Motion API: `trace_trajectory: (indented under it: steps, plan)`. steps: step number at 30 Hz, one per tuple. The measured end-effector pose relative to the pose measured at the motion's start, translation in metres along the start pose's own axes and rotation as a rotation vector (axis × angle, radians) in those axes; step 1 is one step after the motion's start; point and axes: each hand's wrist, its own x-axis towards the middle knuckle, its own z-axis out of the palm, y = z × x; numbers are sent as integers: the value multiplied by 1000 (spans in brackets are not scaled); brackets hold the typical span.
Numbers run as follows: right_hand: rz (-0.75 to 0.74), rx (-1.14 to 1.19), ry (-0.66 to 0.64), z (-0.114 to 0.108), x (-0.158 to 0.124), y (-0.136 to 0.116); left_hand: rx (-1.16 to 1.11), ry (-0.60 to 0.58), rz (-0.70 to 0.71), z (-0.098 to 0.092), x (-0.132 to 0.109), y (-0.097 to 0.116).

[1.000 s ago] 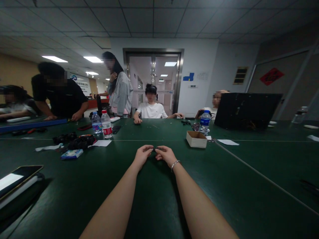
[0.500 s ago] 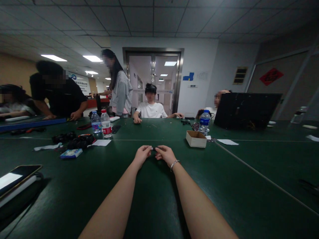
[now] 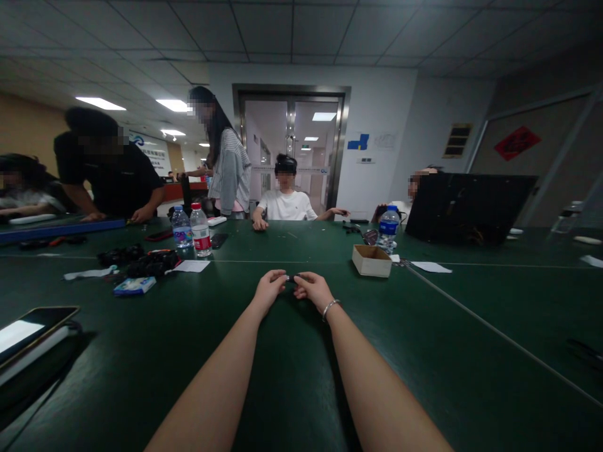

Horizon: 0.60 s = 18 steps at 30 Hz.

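Both my arms stretch out over a dark green table (image 3: pixel 292 389). My left hand (image 3: pixel 268 290) and my right hand (image 3: pixel 315 290) meet at the middle of the table, fingers curled in a pinch. Between the fingertips sits a small dark object (image 3: pixel 291 277) that both hands hold; it is too small to name. A thin bracelet circles my right wrist (image 3: pixel 330 307).
A small open cardboard box (image 3: pixel 372 260) stands beyond my right hand, with a water bottle (image 3: pixel 388 230) behind it. Two bottles (image 3: pixel 195 230), dark gear (image 3: pixel 151 262) and a phone (image 3: pixel 28 326) lie to the left. A laptop (image 3: pixel 466 207) is at right. Several people are at the far side.
My hands have closed together slightly on the small object. The standing person at the back has turned and lowered an arm. The view has shifted a little.
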Motion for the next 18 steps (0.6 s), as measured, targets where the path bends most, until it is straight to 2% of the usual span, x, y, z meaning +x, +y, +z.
trace_trajectory:
  steps: [18]
  plan:
    - [0,-10,9,2,2,1,105,43,-7,5,-5,8]
